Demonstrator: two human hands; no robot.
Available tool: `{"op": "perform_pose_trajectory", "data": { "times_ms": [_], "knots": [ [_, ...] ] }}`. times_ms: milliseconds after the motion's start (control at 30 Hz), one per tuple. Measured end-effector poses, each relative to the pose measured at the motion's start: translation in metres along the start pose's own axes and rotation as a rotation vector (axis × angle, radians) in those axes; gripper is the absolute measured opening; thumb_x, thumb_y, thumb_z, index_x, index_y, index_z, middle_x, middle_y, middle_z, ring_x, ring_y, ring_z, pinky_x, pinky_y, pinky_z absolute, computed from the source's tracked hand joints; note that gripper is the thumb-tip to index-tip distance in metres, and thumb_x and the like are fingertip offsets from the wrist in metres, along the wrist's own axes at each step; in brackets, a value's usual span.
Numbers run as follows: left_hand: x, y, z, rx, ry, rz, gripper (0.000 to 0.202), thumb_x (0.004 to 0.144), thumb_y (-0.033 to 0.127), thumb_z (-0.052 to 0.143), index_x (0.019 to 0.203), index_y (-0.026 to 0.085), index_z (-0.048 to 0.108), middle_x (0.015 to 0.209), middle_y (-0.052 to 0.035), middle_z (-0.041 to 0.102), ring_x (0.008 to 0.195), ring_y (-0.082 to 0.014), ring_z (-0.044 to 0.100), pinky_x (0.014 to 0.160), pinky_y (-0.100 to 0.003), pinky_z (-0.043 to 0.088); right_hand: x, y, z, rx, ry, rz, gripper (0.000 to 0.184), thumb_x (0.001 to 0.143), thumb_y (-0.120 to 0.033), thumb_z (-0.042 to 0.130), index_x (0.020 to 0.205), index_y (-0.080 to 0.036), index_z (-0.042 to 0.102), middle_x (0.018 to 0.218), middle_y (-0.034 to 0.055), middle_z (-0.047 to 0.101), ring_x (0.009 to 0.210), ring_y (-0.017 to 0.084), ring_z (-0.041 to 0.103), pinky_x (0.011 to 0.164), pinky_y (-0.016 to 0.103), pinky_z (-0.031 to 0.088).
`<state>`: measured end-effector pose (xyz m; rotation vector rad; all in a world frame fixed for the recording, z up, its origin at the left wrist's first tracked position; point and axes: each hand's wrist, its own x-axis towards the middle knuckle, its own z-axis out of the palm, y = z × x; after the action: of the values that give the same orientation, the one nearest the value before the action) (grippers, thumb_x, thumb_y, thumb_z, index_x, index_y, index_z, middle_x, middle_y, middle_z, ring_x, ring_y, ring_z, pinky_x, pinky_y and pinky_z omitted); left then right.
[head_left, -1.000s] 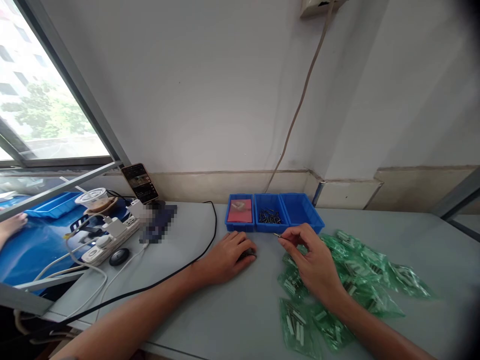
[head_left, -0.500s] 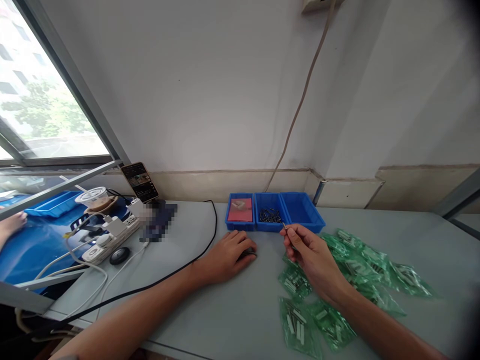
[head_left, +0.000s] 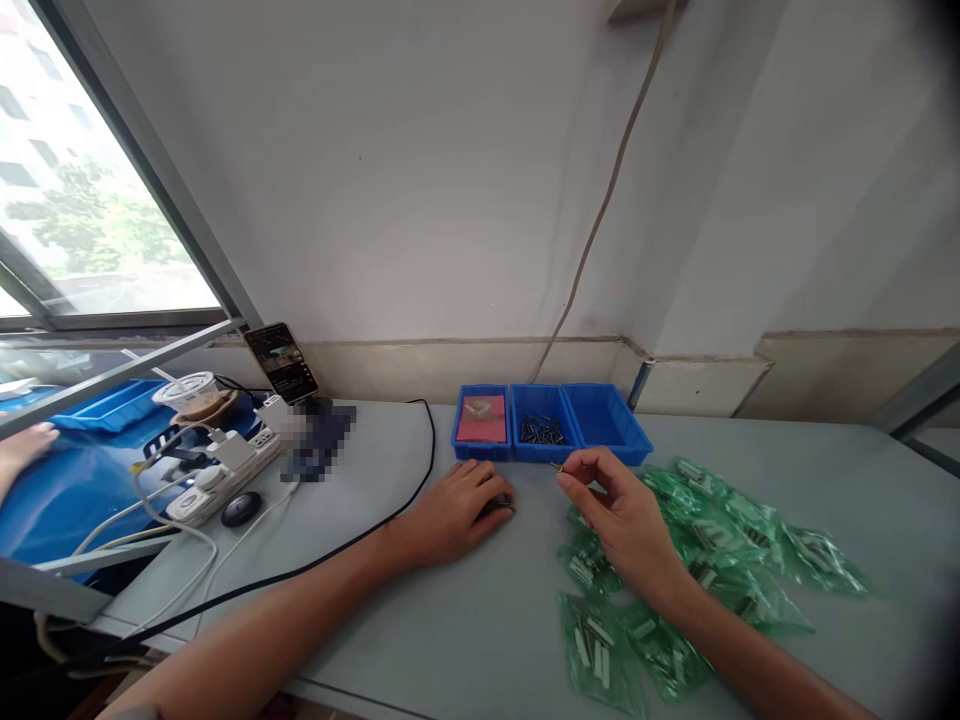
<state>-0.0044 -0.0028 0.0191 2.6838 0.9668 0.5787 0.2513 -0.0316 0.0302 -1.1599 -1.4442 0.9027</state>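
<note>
My left hand [head_left: 456, 512] rests palm down on the table, fingers curled over a small dark object [head_left: 501, 507] at its fingertips. My right hand [head_left: 622, 515] hovers just in front of the blue trays, thumb and forefinger pinching a small metal pin [head_left: 556, 466]. Three joined blue trays [head_left: 634, 440] stand at the back: the left one holds a red card [head_left: 481, 418], the middle one several dark pins [head_left: 541, 431], the right one looks bare. Green plastic bags [head_left: 720, 540] of small parts lie under and right of my right hand.
A black cable [head_left: 360, 535] crosses the grey table. At the left are a propped phone [head_left: 280, 363], a white power strip [head_left: 225, 470] with chargers, a cup [head_left: 187, 395] and a blue surface with another person's hand [head_left: 22, 445]. A wall cable [head_left: 600, 220] hangs behind.
My right hand lifted toward the middle tray half a second ago and has since dropped back and slightly left, still pinching the pin. My left hand has stayed put.
</note>
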Motion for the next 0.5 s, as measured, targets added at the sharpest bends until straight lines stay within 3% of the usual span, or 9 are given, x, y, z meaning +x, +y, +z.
{"op": "perform_pose_trajectory", "data": {
  "times_ms": [267, 500],
  "knots": [
    [-0.0003, 0.0003, 0.0001, 0.012, 0.002, -0.005, 0.015, 0.111, 0.034, 0.054, 0.118, 0.023, 0.062, 0.112, -0.0065, 0.062, 0.105, -0.0235, 0.057, 0.097, -0.037, 0.046, 0.0034, 0.0013, -0.0008, -0.064, 0.070, -0.061, 0.022, 0.097, -0.047, 0.069, 0.097, -0.026, 0.065, 0.091, 0.0034, 0.064, 0.083, 0.022, 0.059, 0.065, 0.032, 0.046],
    [-0.0003, -0.0014, 0.0015, 0.014, 0.006, -0.004, 0.015, 0.111, 0.034, 0.054, 0.118, 0.023, 0.062, 0.112, -0.0064, 0.062, 0.106, -0.0236, 0.057, 0.098, -0.037, 0.046, 0.0012, 0.0006, -0.0009, -0.060, 0.058, -0.057, 0.021, 0.101, -0.048, 0.064, 0.101, -0.027, 0.064, 0.092, 0.0031, 0.063, 0.077, 0.021, 0.057, 0.065, 0.033, 0.048]
  ]
}}
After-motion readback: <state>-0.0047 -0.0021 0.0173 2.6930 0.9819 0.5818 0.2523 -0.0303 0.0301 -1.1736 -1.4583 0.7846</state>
